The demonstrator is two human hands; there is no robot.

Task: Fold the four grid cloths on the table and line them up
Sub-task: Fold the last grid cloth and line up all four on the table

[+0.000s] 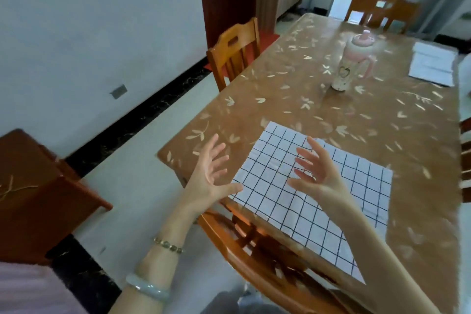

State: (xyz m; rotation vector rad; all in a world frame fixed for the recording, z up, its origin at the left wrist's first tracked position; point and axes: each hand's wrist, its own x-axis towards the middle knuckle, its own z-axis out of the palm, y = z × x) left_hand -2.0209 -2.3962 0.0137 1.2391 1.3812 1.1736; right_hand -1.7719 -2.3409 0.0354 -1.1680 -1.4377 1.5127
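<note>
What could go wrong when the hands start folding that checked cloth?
1. The grid cloth lies at the table's near edge, over a chair; a careless pull might slide it off.
2. The pink bottle stands upright beyond the cloth; a wide sweep could tip it.

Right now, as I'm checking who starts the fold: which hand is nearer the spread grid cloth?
Right. The right hand is over the spread grid cloth, near its far half; the left hand is just off its left edge.

White grid cloth (313, 196) with dark lines; brown leaf-patterned table (382, 115).
</note>
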